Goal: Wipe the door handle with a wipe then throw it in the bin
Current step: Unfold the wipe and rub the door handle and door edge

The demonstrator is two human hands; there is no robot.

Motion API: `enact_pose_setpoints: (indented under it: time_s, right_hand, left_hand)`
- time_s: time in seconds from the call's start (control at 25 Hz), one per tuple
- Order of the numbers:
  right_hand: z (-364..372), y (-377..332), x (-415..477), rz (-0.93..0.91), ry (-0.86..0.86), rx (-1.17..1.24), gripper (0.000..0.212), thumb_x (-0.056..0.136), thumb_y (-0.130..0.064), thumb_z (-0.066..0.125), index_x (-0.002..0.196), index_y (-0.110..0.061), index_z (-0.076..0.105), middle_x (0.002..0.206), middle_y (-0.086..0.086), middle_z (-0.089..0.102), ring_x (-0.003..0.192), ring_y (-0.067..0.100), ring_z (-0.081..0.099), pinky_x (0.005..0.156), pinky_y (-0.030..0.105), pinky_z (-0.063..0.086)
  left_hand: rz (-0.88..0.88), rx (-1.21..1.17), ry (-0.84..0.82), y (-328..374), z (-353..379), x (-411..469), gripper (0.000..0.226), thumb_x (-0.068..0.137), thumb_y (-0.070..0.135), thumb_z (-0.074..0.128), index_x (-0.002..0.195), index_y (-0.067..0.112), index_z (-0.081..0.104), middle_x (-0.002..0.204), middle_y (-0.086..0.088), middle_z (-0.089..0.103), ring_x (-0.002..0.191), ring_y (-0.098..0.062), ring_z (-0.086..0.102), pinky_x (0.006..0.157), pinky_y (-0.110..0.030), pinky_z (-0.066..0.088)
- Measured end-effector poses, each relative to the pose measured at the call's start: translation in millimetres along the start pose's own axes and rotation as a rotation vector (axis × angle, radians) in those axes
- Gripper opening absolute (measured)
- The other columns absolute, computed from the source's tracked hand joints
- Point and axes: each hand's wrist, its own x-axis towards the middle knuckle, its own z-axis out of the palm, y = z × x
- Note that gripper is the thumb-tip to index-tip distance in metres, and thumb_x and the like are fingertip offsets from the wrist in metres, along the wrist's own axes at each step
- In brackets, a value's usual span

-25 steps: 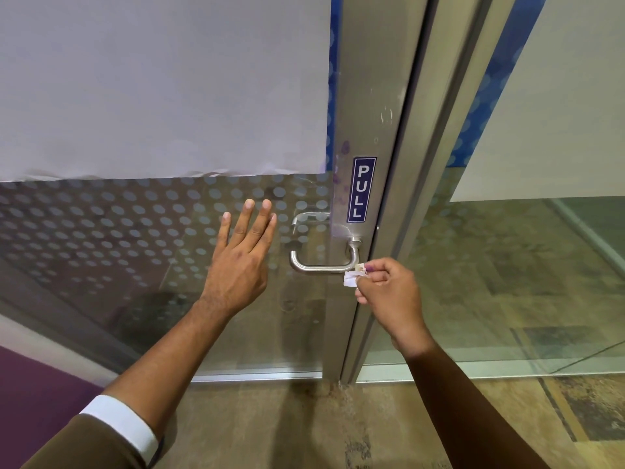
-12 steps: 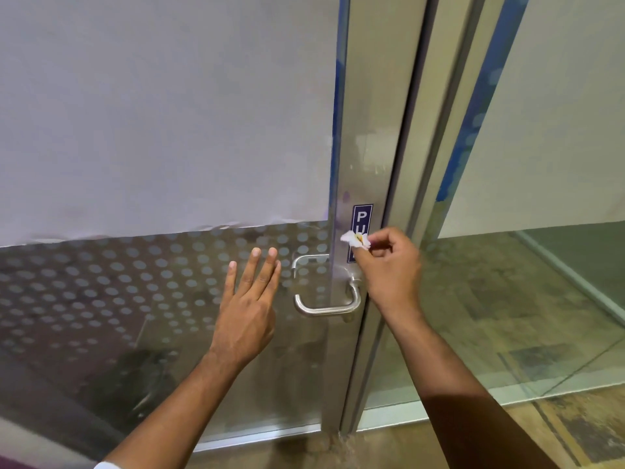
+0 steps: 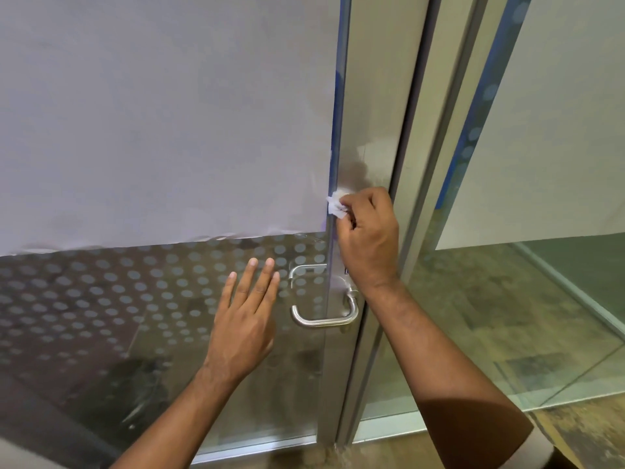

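Observation:
A brushed-metal lever door handle (image 3: 324, 319) sticks out from the silver door frame (image 3: 372, 130) of a glass door. My right hand (image 3: 367, 235) is above the handle, its fingers pinched on a small crumpled white wipe (image 3: 336, 205) that presses against the left edge of the frame. My left hand (image 3: 245, 319) lies flat and open on the dotted glass (image 3: 101, 299), just left of the handle, holding nothing. My right wrist hides most of the blue sign on the frame.
A large frosted white panel (image 3: 162, 113) covers the upper glass. To the right stands a second glass pane (image 3: 558, 130) with a blue strip, with tiled floor (image 3: 490, 316) behind it. No bin shows in this view.
My right hand has carried the wipe up from the handle's base, past the blue sign, to the frame edge above it. My left hand has stayed flat on the glass. The view has tilted upward.

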Motion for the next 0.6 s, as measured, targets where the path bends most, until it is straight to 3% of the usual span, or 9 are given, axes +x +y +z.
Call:
enact_pose_setpoints:
  time_s: [0.12, 0.24, 0.36, 0.6]
  right_hand:
    - [4, 10, -14, -0.063, -0.037, -0.001, 0.021, 0.092, 0.007, 0.065, 0.109, -0.001, 0.075, 0.105, 0.014, 0.064, 0.088, 0.022, 0.063, 0.077, 0.025, 0.057]
    - [3, 18, -23, -0.077, -0.082, 0.074, 0.019, 0.105, -0.012, 0.063, 0.120, -0.005, 0.073, 0.111, 0.012, 0.062, 0.096, 0.021, 0.062, 0.084, 0.026, 0.057]
    - [1, 25, -19, -0.107, -0.096, 0.069, 0.018, 0.105, -0.013, 0.064, 0.118, -0.006, 0.073, 0.106, 0.011, 0.065, 0.094, 0.024, 0.063, 0.082, 0.034, 0.058]
    - [0, 43, -24, -0.116, -0.181, 0.054, 0.020, 0.101, -0.010, 0.068, 0.121, -0.010, 0.070, 0.104, 0.008, 0.061, 0.089, 0.024, 0.061, 0.074, 0.035, 0.059]
  left_hand:
    - [0.012, -0.004, 0.083, 4, -16, 15, 0.091, 0.079, 0.009, 0.071, 0.164, 0.007, 0.040, 0.178, -0.015, 0.026, 0.165, -0.038, 0.023, 0.132, -0.056, 0.023]
    - [-0.011, 0.000, 0.206, 15, -31, 41, 0.077, 0.092, 0.017, 0.061, 0.166, 0.008, 0.039, 0.178, -0.019, 0.025, 0.166, -0.039, 0.019, 0.134, -0.057, 0.020]
    - [-0.060, 0.039, 0.290, 24, -43, 74, 0.074, 0.103, 0.025, 0.060, 0.169, 0.008, 0.031, 0.179, -0.025, 0.016, 0.167, -0.043, 0.013, 0.134, -0.060, 0.019]
    - [-0.101, 0.105, 0.382, 18, -52, 126, 0.064, 0.114, 0.024, 0.050, 0.171, 0.010, 0.026, 0.177, -0.028, 0.015, 0.168, -0.041, 0.003, 0.136, -0.056, 0.010]
